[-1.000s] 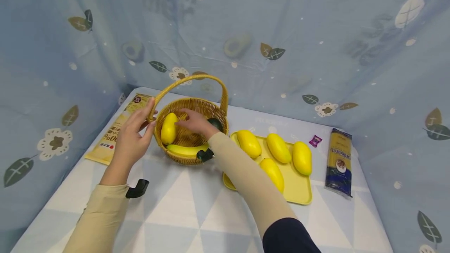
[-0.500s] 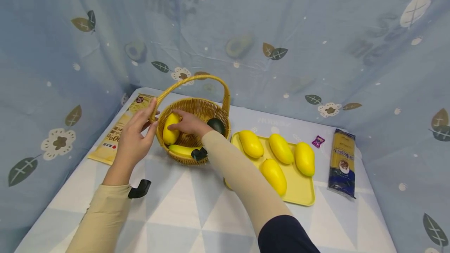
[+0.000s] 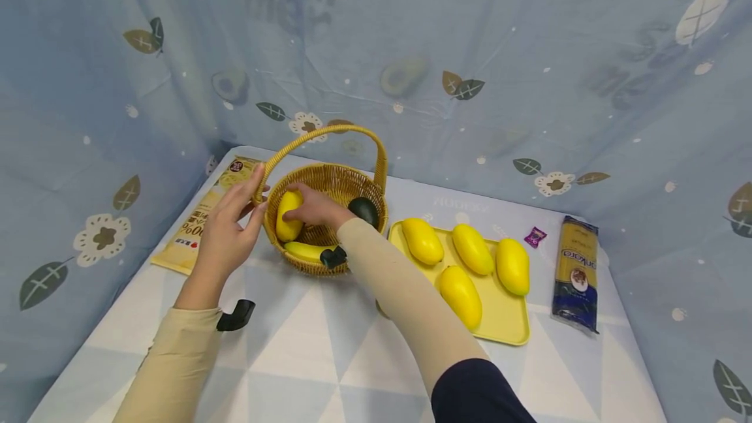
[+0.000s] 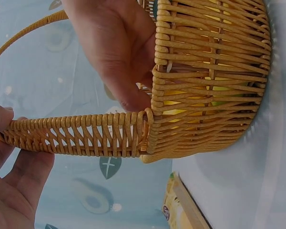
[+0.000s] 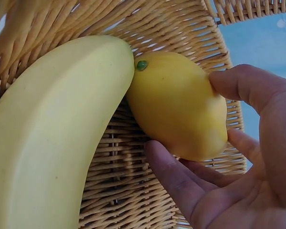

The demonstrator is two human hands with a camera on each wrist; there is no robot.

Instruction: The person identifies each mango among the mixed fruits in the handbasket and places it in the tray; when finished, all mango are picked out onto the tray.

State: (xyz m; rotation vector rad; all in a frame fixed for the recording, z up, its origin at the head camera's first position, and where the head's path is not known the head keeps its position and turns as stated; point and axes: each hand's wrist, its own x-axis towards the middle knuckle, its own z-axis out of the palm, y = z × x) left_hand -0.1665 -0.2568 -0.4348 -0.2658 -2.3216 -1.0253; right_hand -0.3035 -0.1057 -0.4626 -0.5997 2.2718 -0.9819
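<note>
A wicker basket (image 3: 335,173) with a tall arched handle stands at the back left in the head view. My left hand (image 3: 226,235) holds the lower left part of the handle (image 4: 81,136) between thumb and fingers, as the left wrist view shows. Inside the basket, my right hand (image 3: 317,206) grips a yellow mango (image 5: 176,105) at the left wall, thumb on one side and fingers on the other. Beside that mango lies a banana (image 5: 52,129). A dark green rounded fruit (image 3: 363,211) rests on the basket's right side, partly behind my right hand.
Several mangoes (image 3: 472,249) lie on a yellow tray (image 3: 505,325), partly covered by my right sleeve. Farther right are a small purple candy (image 3: 535,237) and a gold-and-blue packet (image 3: 577,273). A yellow bag (image 3: 176,250) lies left of the basket. Patterned curtains enclose the table.
My right hand has moved left inside the basket and taken hold of the mango there. My left hand has stayed on the handle.
</note>
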